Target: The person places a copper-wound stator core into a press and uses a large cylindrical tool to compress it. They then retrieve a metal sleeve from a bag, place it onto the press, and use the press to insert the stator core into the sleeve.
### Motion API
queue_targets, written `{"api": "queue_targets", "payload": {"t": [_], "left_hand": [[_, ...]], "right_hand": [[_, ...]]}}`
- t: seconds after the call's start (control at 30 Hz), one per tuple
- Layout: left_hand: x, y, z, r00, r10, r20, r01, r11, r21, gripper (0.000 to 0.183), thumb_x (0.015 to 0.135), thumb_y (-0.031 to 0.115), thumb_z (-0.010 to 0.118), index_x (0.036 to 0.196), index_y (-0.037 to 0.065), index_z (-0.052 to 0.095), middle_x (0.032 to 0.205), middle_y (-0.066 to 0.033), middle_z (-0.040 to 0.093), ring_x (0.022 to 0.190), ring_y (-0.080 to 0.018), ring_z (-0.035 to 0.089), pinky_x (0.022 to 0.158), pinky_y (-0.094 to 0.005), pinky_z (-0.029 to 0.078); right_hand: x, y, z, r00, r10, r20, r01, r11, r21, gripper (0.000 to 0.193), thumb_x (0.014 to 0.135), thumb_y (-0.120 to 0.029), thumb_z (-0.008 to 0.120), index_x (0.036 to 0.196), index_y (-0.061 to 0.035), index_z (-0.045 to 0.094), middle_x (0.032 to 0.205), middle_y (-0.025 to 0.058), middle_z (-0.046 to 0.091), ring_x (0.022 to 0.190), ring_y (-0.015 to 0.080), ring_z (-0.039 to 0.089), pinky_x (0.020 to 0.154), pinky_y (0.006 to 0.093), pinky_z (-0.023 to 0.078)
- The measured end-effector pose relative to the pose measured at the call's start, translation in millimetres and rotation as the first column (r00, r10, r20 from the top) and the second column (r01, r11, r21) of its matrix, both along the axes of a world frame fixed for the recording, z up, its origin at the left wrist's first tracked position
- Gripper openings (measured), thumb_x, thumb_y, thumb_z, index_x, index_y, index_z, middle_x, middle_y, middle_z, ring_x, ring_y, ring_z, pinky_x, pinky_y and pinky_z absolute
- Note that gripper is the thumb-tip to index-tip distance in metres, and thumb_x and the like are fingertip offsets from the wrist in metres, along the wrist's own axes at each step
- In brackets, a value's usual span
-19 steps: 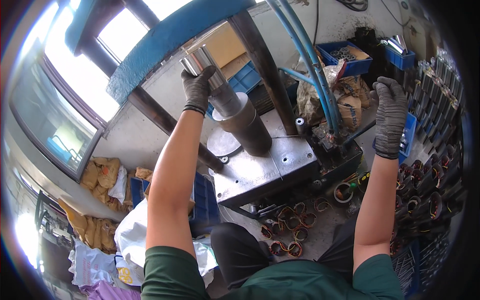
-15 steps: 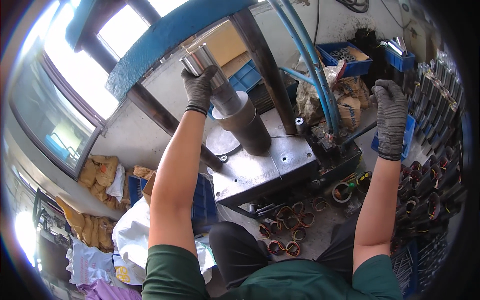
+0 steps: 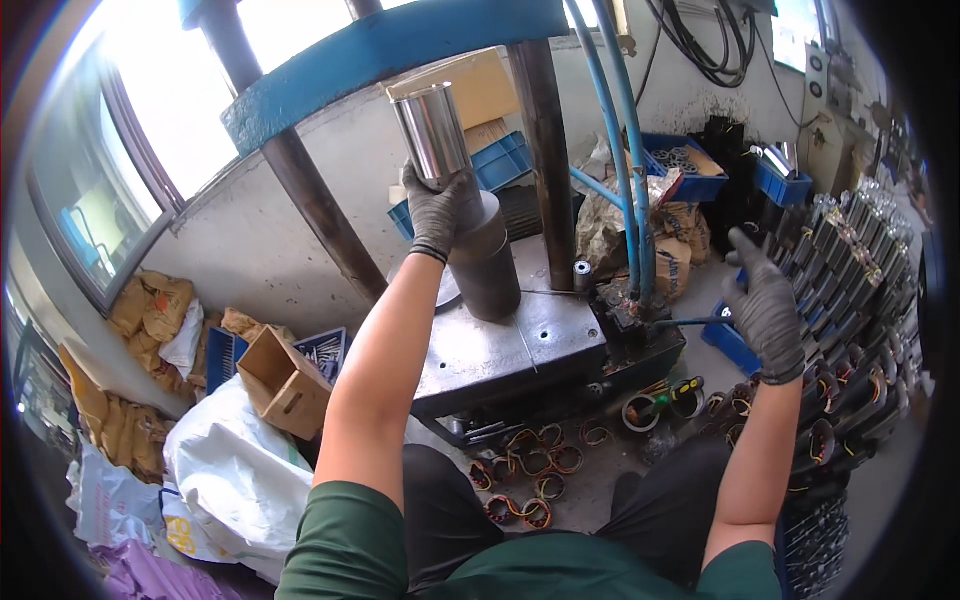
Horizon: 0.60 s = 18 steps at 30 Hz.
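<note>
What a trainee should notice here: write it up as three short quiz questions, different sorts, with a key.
1. Multiple choice. What colour is the crossbeam above the work?
A) red
B) blue
C) yellow

2. Fill in the blank. The shiny cylinder is held at its lower end by the person's ____ hand.

3. True or false. The person's right hand is gloved and clear of the shiny cylinder.

Key:
1. B
2. Left: the left hand is around its lower end.
3. True
</note>
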<state>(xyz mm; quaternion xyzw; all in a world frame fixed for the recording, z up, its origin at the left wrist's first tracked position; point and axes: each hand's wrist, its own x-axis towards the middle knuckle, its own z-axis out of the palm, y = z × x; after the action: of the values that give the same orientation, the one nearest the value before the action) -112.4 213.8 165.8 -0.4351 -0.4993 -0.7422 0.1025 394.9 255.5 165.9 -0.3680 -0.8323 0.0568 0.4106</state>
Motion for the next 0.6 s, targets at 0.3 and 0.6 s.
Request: {"api": "queue_targets", "payload": {"t": [0.3, 0.6], "left_hand": [[5, -14, 5, 0.996, 0.017, 0.084, -0.004, 0.989, -0.15, 0.091, 0.067, 0.014, 0.093, 0.141, 0.004, 0.042, 0.125, -0.0152, 0.065, 0.112, -0.0259, 0.064, 0.101, -0.0354, 0.051], [18, -33, 23, 0.981, -0.042, 0.188, 0.068, 0.989, -0.134, 0.068, 0.061, 0.011, 0.093, 0.118, -0.002, 0.059, 0.105, -0.014, 0.072, 0.092, -0.0229, 0.069, 0.087, -0.0362, 0.058]], "right_hand": [[35, -87, 13, 0.565, 0.323, 0.759, -0.186, 0.946, -0.264, 0.08, 0.082, -0.075, 0.063, 0.126, -0.0084, 0.067, 0.103, 0.0211, 0.072, 0.093, 0.0374, 0.071, 0.08, 0.0467, 0.056], [46, -117, -35, 0.682, 0.216, 0.698, -0.075, 0.971, -0.228, 0.044, 0.081, -0.051, 0.071, 0.079, -0.0065, 0.073, 0.073, 0.0162, 0.068, 0.072, 0.0363, 0.07, 0.069, 0.0462, 0.055]]}}
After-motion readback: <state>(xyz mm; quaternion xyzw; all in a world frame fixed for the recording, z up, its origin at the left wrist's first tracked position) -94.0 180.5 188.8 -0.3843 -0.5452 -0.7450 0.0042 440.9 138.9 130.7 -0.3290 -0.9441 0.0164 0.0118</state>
